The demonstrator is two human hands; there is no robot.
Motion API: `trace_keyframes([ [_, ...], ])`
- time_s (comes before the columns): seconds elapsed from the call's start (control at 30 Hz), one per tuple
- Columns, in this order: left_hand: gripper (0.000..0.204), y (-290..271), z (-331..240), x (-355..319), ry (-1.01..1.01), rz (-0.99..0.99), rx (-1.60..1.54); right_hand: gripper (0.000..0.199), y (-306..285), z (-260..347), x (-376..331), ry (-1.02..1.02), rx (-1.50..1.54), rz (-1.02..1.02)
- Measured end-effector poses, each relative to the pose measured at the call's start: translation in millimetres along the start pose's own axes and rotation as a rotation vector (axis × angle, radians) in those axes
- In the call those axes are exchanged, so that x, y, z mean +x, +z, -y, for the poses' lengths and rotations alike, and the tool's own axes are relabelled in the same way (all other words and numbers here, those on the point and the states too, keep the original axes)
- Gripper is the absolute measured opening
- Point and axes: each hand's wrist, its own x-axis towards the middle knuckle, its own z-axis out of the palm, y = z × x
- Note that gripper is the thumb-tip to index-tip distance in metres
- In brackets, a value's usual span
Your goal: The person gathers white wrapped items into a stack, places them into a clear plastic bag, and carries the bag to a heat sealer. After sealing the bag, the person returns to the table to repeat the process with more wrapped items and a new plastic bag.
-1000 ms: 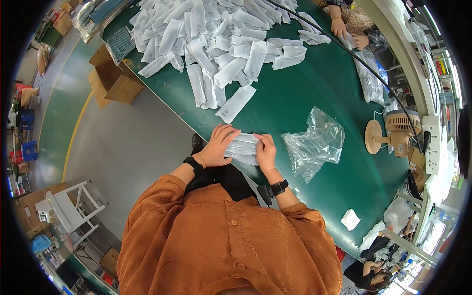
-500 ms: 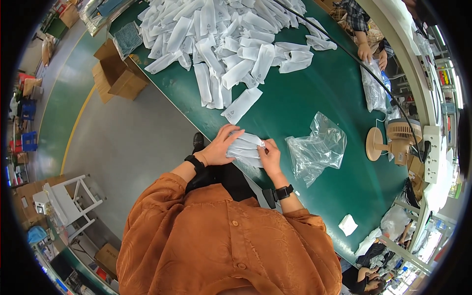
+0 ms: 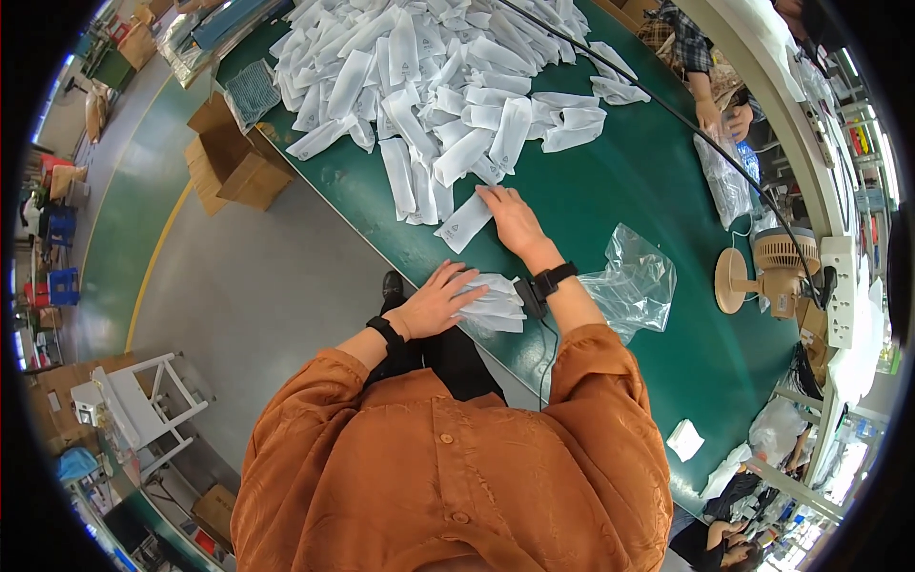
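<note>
- Right hand (image 3: pixel 518 224) out over the tabletop (image 3: pixel 572 195), fingers bent down on the upper end of a single white sleeve (image 3: pixel 464 225); whether they pinch it or only press, I cannot tell!
- That sleeve lies slantwise, just below the big pile of white sleeves (image 3: pixel 429 86), its lower end pointing toward the person.
- Left hand (image 3: pixel 429 305) works right by the table's near edge, fingers stretched and a little spread over the left end of a white sleeve bundle (image 3: pixel 496 307); whether the thumb grips from beneath is hidden.
- Tight quarters there: the bundle sits close along that edge, grey floor (image 3: pixel 276 286) just beyond it on the left.
- Room on the right side: a broad stretch of green runs from the right hand toward the fan (image 3: pixel 777 262), with a crumpled clear bag (image 3: pixel 637 281) lying near the right forearm.
- Watch the black cable (image 3: pixel 610 65), slanting across the view past the pile's right side!
- Far right, a co-worker's hands (image 3: pixel 724 119) are at a clear package (image 3: pixel 724 181), well apart from this pair.
- Over on the left, an open cardboard box (image 3: pixel 250 181) stands beside the table's edge.
</note>
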Motion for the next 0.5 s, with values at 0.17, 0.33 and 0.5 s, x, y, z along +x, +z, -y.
trace_keyframes([
  [0.17,0.080,-4,7,-2,-0.049,-0.002,-0.065,0.032,4,2,-32,0.071,0.049,0.089],
  [0.33,0.082,-19,10,9,-0.043,0.014,0.009,0.026,-16,9,-61,0.201,0.125,0.267],
  [0.5,0.079,-32,19,29,0.008,-0.065,0.070,0.024,-32,6,-75,0.174,0.113,0.418],
])
